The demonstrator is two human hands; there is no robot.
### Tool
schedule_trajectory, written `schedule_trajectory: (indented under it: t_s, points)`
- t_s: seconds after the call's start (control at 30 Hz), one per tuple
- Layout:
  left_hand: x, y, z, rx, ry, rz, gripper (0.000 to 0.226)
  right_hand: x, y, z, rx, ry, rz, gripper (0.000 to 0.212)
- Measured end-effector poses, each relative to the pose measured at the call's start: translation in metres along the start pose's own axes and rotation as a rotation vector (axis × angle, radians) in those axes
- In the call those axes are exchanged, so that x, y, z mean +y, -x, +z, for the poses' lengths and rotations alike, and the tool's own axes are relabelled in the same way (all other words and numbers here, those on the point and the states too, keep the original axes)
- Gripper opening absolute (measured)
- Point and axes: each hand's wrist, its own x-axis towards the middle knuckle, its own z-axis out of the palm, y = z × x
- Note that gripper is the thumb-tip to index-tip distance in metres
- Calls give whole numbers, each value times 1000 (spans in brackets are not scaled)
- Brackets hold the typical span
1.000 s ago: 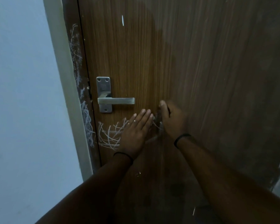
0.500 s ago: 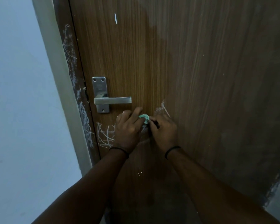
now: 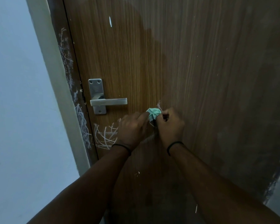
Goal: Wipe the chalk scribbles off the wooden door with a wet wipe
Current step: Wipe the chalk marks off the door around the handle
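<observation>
Where the head camera looks forward and down: wooden door [image 3: 176,62], brown with vertical grain, filling most of the view. Silver lever handle [image 3: 108,101] on its plate at the door's left side, lever pointing right. Below the handle, white chalk scribbles [image 3: 105,135] in looping, crossing lines on the door face, partly hidden behind the left hand. More chalk marks [image 3: 81,120] running down the dark door frame [image 3: 58,38] beside the door's edge. Faint chalk smear [image 3: 158,104] just above the wipe.

Both bare forearms reaching up from the bottom of the view, each wrist with a thin black band. Left hand [image 3: 132,130] with fingers curled, fingertips pinching the left side of the wet wipe [image 3: 153,114]. Right hand [image 3: 170,126] curled likewise, thumb and fingers gripping the wipe's right side. Wipe pale green, crumpled into a small wad, held between the two hands close in front of the door, to the right of and slightly below the lever's tip. Cannot tell whether touching the wood.

Pale wall [image 3: 14,110] at far left. Small white fleck [image 3: 110,21] high on the door; tiny white specks [image 3: 137,174] lower down between the forearms.
</observation>
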Motion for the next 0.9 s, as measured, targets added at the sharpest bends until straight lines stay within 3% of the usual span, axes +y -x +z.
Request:
schedule_trajectory:
  t_s: [0.13, 0.23, 0.33, 0.43, 0.67, 0.77, 0.9]
  points:
    - [-1, -5, -3, -61, -23, 22, 28, -1, 1, 1, -4, -11, -33, 9]
    - [0, -10, -4, -58, -40, 49, 32, 1, 6, 0, -24, 31, -193, 27]
    - [1, -14, -1, -49, -36, 41, 21, 2, 5, -1, -72, 109, -327, 27]
    - [4, -14, 1, -66, -19, 19, 10, 1, -7, -6, -56, 143, -381, 4]
    - [14, -49, 1, -8, -35, 8, 9, -9, -43, -16, 47, 184, -385, 16]
    - [11, -27, 8, -73, -22, 25, 12, 4, -25, -13, 20, 188, -426, 14]
    - [9, 22, 18, -289, -31, 10, 23, 24, 19, -9, -125, 191, -400, 10]
